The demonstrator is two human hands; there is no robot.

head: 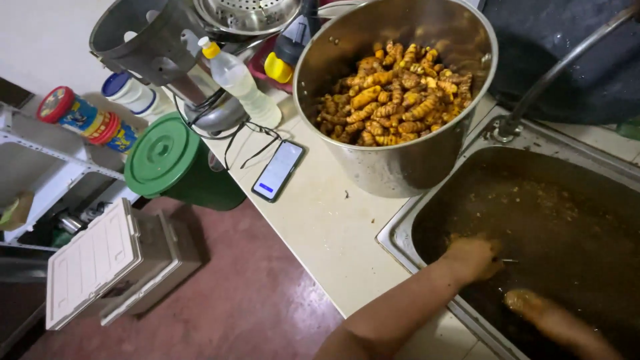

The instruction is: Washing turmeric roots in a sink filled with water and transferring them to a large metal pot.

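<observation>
I had both hands down in the sink's point(400, 233) murky water: left hand point(475, 257) and right hand point(527, 301) submerged, so I couldn't tell their fingers' spread. The pot point(400, 167) of roots point(393, 93) stood beside it.

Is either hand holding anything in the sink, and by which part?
It cannot be told. Both the left hand and right hand are plunged into the murky brown water of the sink, fingers hidden.
</observation>
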